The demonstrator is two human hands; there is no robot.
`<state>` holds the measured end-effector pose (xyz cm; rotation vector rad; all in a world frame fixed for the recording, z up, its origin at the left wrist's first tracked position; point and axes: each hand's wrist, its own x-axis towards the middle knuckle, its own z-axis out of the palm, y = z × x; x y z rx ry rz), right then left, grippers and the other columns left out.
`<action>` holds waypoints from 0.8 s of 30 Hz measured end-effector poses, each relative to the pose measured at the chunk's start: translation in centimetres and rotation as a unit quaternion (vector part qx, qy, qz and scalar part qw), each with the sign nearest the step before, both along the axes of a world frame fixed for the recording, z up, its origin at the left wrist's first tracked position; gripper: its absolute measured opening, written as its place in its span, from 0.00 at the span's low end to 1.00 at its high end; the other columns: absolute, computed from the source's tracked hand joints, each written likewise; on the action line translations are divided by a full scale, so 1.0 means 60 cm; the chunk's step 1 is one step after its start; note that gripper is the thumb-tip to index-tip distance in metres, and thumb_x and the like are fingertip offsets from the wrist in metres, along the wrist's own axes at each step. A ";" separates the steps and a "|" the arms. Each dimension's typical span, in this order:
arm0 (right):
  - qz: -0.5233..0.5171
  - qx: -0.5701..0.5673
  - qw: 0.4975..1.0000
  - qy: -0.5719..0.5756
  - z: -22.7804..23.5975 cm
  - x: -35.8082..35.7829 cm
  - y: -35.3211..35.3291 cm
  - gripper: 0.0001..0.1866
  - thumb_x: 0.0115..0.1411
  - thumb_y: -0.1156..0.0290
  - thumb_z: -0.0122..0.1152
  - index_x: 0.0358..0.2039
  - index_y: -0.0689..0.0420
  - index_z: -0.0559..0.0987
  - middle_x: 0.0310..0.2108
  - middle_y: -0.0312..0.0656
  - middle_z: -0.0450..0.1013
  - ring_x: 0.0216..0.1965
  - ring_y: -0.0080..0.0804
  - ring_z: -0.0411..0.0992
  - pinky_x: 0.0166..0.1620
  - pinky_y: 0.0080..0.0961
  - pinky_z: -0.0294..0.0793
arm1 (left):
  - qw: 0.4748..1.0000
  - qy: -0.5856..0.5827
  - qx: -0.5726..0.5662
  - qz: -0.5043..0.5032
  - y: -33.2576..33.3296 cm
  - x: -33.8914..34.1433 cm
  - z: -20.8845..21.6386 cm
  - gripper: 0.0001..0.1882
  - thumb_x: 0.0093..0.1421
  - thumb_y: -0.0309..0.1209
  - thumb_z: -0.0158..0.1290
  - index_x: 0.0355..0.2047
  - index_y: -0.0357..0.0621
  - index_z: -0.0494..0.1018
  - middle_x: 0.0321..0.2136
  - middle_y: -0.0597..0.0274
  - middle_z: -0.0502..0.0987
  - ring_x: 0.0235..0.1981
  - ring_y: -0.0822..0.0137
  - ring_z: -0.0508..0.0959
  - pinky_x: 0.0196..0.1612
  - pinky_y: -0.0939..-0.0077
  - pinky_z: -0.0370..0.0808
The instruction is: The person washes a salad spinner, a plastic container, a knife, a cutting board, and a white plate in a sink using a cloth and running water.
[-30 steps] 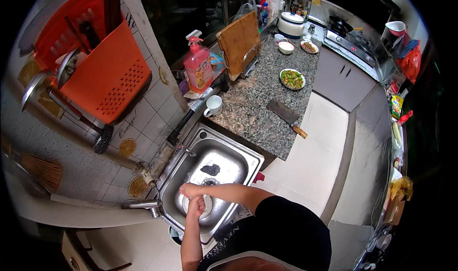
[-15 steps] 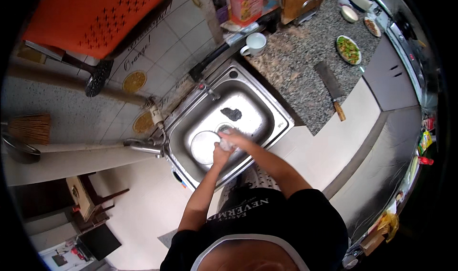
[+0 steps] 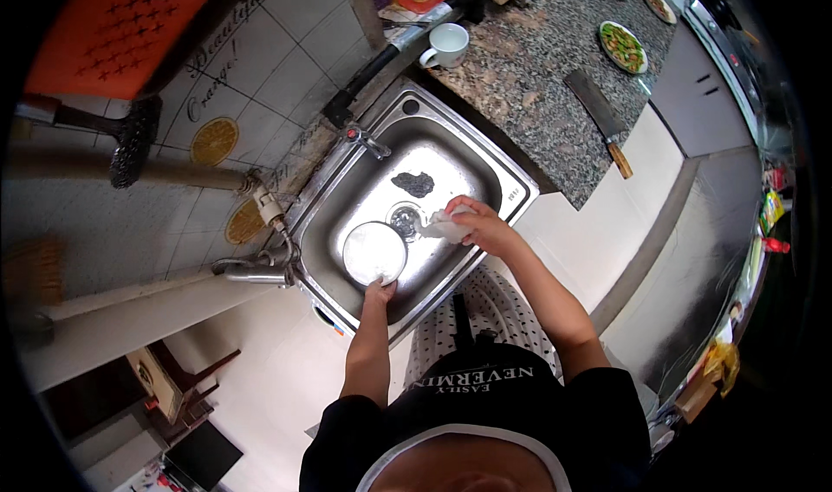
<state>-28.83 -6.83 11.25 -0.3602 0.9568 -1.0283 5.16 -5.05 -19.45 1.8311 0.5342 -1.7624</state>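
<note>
A round, pale plate (image 3: 375, 253) tilts in the left part of the steel sink (image 3: 472, 158). My left hand (image 3: 381, 290) grips its near rim, with the fingers partly hidden beneath it. To the right, over the basin, my right hand (image 3: 487, 229) is closed around a crumpled white cloth (image 3: 447, 225), its loose end hanging near the drain (image 3: 404, 221). A dark, scouring-pad-like clump (image 3: 413, 184) lies on the sink floor beyond the drain. The small tap (image 3: 374, 147) is at the sink's far left edge, and no water stream shows.
On the granite counter (image 3: 520, 89) right of the sink stand a white mug (image 3: 447, 45), a cleaver (image 3: 598, 115) with a wooden handle and a plate of chopped green food (image 3: 623, 47). A larger faucet (image 3: 260, 271) sits left. An orange perforated rack (image 3: 121, 24) hangs on the wall.
My hands have separated: the right moved right and up with the cloth, away from the plate. My left hand now holds the plate's near rim. The view has shifted slightly.
</note>
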 end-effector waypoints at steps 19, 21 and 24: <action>-0.180 -0.040 0.983 0.008 0.039 -0.006 0.048 0.12 0.46 0.82 0.41 0.32 0.55 0.64 0.33 0.39 0.66 0.35 0.26 0.65 0.38 0.20 0.64 | 0.898 -0.165 -0.272 -0.305 -0.058 -0.020 0.312 0.15 0.48 0.23 0.46 0.35 0.30 0.57 0.28 0.47 0.68 0.26 0.59 0.73 0.22 0.71 0.78; -0.142 -0.064 0.986 0.053 0.020 0.001 0.046 0.11 0.47 0.82 0.40 0.31 0.54 0.65 0.32 0.37 0.65 0.33 0.22 0.64 0.36 0.17 0.62 | 0.830 -0.288 -0.304 -0.369 -0.043 -0.016 0.330 0.15 0.48 0.24 0.46 0.35 0.31 0.56 0.27 0.47 0.69 0.22 0.60 0.74 0.19 0.74 0.75; -0.104 -0.073 0.981 0.145 0.024 0.025 0.037 0.10 0.48 0.82 0.39 0.30 0.53 0.64 0.28 0.33 0.64 0.31 0.18 0.62 0.34 0.15 0.61 | 0.764 -0.347 -0.312 -0.445 -0.033 -0.013 0.364 0.16 0.48 0.26 0.46 0.35 0.30 0.55 0.24 0.46 0.71 0.16 0.60 0.74 0.18 0.74 0.73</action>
